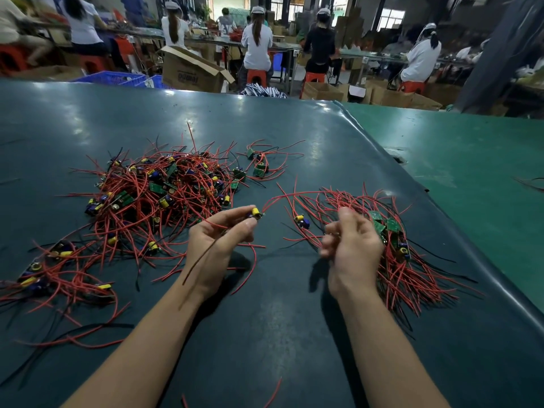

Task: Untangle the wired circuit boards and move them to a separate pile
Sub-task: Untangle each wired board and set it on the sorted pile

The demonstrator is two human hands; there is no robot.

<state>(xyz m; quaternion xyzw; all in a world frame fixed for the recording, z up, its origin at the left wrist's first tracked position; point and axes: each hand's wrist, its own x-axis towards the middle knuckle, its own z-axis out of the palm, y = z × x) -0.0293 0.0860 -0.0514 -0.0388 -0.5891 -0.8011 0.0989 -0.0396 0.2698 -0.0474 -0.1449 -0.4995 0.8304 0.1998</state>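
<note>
Far left, near edge of the dark green worktop (265,334): a loose spread of boards with red and black leads (53,278). Just right of it and farther back, the big tangled heap of wired circuit boards (164,189), red wires looping over green boards and yellow-and-blue capacitors. Behind its right edge, slightly apart, a small cluster of boards (260,166). Centre: left hand (217,245), palm up, fingers (235,214) curled and pinching one board with a yellow capacitor (256,212) at the tips; its red lead arcs right toward the other pile, a dark lead hangs across the palm and wrist. Right of that: right hand (353,245), motion-blurred, fingers loosely curled, close against the wires; whether it grips any wire, cannot tell. Behind and right of this hand, the sorted pile (391,248), leads fanned toward the near edge. Background: seated workers (256,45) on red stools, cardboard boxes (191,72).
</note>
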